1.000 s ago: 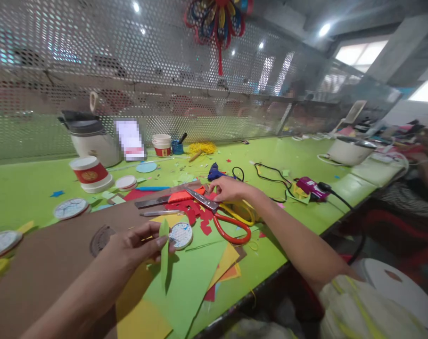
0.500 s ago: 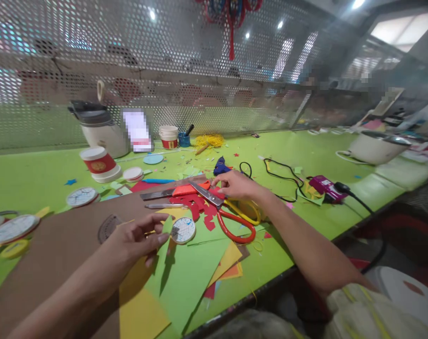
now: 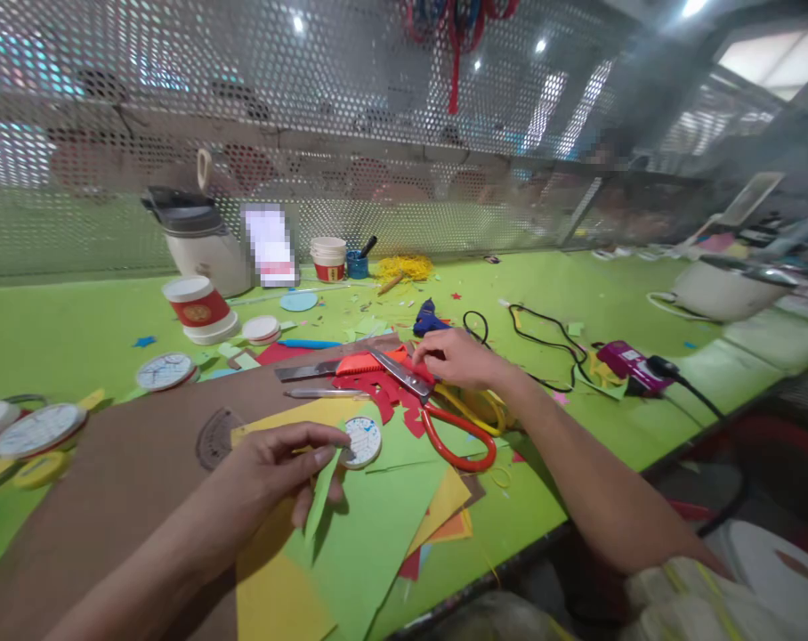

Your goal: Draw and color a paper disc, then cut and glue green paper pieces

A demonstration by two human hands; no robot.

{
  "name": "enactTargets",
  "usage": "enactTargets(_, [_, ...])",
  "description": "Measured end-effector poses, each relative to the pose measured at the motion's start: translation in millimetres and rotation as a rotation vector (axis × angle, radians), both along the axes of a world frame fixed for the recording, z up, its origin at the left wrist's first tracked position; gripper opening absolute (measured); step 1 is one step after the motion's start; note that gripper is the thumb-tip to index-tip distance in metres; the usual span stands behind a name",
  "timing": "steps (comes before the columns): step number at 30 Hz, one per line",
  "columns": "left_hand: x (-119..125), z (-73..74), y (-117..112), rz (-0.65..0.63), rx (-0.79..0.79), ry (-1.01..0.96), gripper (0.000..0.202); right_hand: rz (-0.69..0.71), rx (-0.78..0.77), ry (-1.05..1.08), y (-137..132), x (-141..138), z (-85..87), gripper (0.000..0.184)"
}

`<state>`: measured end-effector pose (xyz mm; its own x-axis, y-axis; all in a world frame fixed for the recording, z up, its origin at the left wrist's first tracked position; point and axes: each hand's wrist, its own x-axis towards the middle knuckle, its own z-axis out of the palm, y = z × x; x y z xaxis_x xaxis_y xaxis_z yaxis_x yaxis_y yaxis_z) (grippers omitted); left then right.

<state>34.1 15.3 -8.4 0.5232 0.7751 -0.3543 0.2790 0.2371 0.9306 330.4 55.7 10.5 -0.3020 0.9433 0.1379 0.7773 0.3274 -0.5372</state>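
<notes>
My left hand (image 3: pixel 287 458) pinches a narrow folded strip of light green paper (image 3: pixel 322 499) above a larger green sheet (image 3: pixel 377 525). Just beyond its fingertips lies a small round white disc (image 3: pixel 362 442) with blue marks. My right hand (image 3: pixel 461 358) is at the scissors (image 3: pixel 458 438) with red and yellow handles, its fingers curled down; what they grip, if anything, is hidden. Under the scissor blades lies an orange-red utility knife (image 3: pixel 364 363). Red paper scraps (image 3: pixel 377 392) and a silver pen (image 3: pixel 324 393) are beside it.
Behind are a blue glue gun (image 3: pixel 431 318), paper cups (image 3: pixel 328 258), a red-and-white cup (image 3: pixel 198 307), a phone (image 3: pixel 270 245) and a white kettle (image 3: pixel 207 254). A black cable (image 3: pixel 551 334) and a purple box (image 3: pixel 634 365) lie right. Brown board (image 3: pixel 137 463) covers the left.
The view has shifted slightly, so the scene sits further right. My left hand has moved a little right with the green strip, its fingertips now closer to the disc. My right hand stays by the scissors.
</notes>
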Motion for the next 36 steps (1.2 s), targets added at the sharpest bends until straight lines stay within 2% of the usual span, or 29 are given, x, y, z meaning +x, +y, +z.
enactTargets(9, [7, 3.5, -2, 0.125, -0.130, -0.038, 0.043, -0.071, -0.122, 0.148, 13, 16, -23.0, 0.023])
enactTargets(14, [13, 7.6, -2, 0.145, -0.095, -0.012, 0.036, -0.145, -0.061, 0.225, 10, 10, -18.5, 0.024])
enactTargets(19, [8, -6.9, 2, 0.089, -0.140, -0.090, 0.037, -0.202, -0.013, 0.222, 5, 4, -14.8, 0.024])
enactTargets(23, [4, -14.0, 3, 0.078, -0.153, -0.110, 0.033, -0.142, -0.115, 0.201, 7, 6, -19.5, 0.023])
enactTargets(28, [3, -7.4, 3, 0.066, -0.129, -0.099, 0.030, -0.066, -0.243, 0.199, 10, 14, -28.2, 0.025])
enactTargets(32, [1, 0.6, 4, 0.097, -0.104, -0.091, 0.028, -0.091, -0.237, 0.219, 10, 16, -28.9, 0.025])
enactTargets(36, [0, 5.0, 6, 0.140, -0.039, -0.094, 0.029, -0.108, -0.188, 0.225, 4, 9, -22.4, 0.026])
